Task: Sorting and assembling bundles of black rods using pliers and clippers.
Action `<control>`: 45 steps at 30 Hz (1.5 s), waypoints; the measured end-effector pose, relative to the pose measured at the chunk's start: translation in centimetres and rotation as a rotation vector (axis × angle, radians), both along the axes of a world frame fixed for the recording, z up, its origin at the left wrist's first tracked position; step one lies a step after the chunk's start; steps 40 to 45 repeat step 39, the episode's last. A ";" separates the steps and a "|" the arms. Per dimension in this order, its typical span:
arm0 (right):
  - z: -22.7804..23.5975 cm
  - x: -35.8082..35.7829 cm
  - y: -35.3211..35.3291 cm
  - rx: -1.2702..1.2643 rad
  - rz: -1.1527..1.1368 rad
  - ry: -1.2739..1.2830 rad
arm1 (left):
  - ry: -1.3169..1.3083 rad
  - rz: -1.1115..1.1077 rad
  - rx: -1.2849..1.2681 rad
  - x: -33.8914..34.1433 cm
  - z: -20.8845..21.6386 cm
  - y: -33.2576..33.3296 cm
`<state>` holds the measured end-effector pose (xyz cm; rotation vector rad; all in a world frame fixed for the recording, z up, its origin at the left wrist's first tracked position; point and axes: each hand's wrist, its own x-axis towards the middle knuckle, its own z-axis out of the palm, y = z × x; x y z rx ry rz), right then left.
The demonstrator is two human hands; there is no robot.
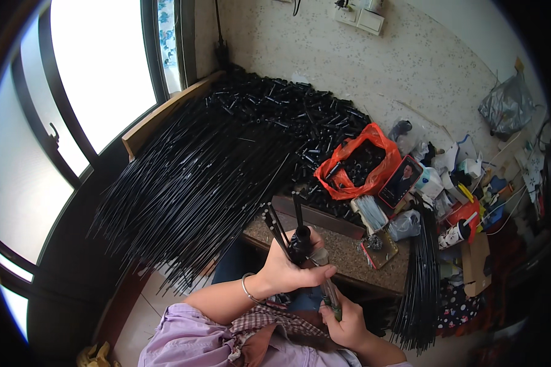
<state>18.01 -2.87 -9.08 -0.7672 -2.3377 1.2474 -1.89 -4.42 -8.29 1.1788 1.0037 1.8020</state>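
Observation:
My left hand (286,269), with a bangle at its wrist, is closed around a short black cylindrical piece (300,240) with a hollow end. Several thin black rods (274,223) stick up out of the same grip. My right hand (347,324) is just below and to the right, its fingers wrapped round a slim tool with a clear, greenish handle (330,298). The tool's upper end meets the left thumb and the black piece; its exact kind is hard to make out. Both hands are in front of the near edge of a speckled tabletop (275,237).
Long black rods (183,177) spread across the left, beneath a heap of short black tubes (269,101). An orange bag (333,189) holds more black parts. Beside it stands a phone (402,181). A rod bundle (423,275) hangs over the right edge, near a cup (453,235).

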 end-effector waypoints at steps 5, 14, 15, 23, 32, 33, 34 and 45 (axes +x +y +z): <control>0.3 0.1 -0.1 0.138 -0.032 0.025 | 0.085 0.026 0.149 0.1 0.7 0.2; -0.4 0.4 -0.3 0.029 -0.006 0.035 | 0.010 0.033 0.035 0.8 0.7 -0.6; -0.4 0.4 -0.3 0.032 -0.006 0.036 | 0.012 0.032 0.037 0.9 0.7 -0.6; -2.4 0.8 -1.3 -0.259 -0.068 -0.043 | 0.040 0.183 -0.019 1.9 0.1 0.0; -1.5 0.4 -1.1 -0.101 -0.015 0.000 | 0.006 0.089 0.044 1.2 1.1 -0.7; -1.4 0.3 -1.5 -0.101 -0.018 -0.001 | 0.034 0.120 0.026 1.4 0.7 -0.7; -1.4 0.1 -1.8 -0.122 -0.049 0.061 | 0.063 0.149 0.009 1.6 0.6 -0.7; -0.9 1.3 1.0 -0.217 0.011 -0.038 | 0.053 0.075 0.004 1.1 1.4 -0.7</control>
